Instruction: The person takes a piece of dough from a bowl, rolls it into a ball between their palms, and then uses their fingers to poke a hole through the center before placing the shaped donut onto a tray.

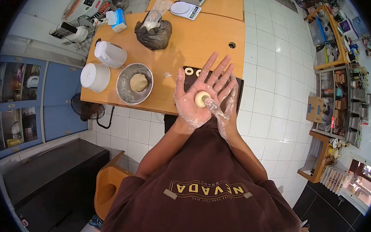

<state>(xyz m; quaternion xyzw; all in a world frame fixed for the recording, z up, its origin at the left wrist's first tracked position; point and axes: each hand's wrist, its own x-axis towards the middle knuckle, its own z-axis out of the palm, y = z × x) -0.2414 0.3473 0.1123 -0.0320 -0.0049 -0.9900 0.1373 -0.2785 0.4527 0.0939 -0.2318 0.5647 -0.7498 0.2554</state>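
Note:
My left hand (193, 105) is palm up with its fingers spread, and a pale dough ring (201, 99) lies on the palm. From the right, my floury right hand (224, 113) sets its thumb against the ring and the palm; most of its fingers are hidden behind my left hand. Under both hands, a dark baking tray (240, 87) partly shows at the table edge, with more dough rings (188, 71) on it. To the left stands a metal bowl (124, 88) holding a lump of dough (139, 82).
On the wooden table (206, 34) are a white tub (95, 77), a white jug (111, 54), a black plastic bag (155, 35), a kitchen scale (186, 10) and a tissue box (118, 23). An orange chair (107, 186) is at lower left. Shelves (337, 98) line the right side.

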